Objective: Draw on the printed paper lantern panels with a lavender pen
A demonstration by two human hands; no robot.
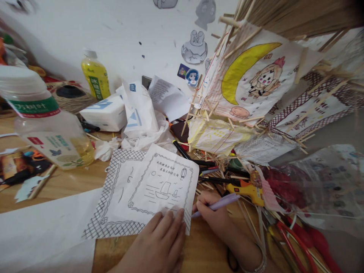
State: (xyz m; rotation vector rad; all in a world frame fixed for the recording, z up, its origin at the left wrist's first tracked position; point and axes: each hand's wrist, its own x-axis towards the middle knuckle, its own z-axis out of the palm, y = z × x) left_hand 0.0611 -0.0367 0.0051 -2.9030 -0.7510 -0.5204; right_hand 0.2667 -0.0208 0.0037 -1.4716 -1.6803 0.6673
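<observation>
My left hand (160, 240) lies flat with fingers stretched out on the lower edge of a white paper (150, 167). That paper carries a line drawing of sailboats, birds and written characters inside a wavy border. Beneath it lies another drawn sheet (96, 216) with a cross-hatched border, partly covered. A light purple pen (223, 202) is gripped in my right hand (214, 218), just right of the papers, its tip end near the sheet's right edge. I cannot tell whether the tip touches the paper.
A large bottle (51, 125) stands at left, a yellow drink bottle (95, 74) behind. Tissue packs (105, 112) sit at the back. A decorated stick-framed lantern (250, 76) rises at right above a yellow glue gun (247, 191), loose sticks and red-handled scissors (292, 239). A blank sheet (48, 231) lies front left.
</observation>
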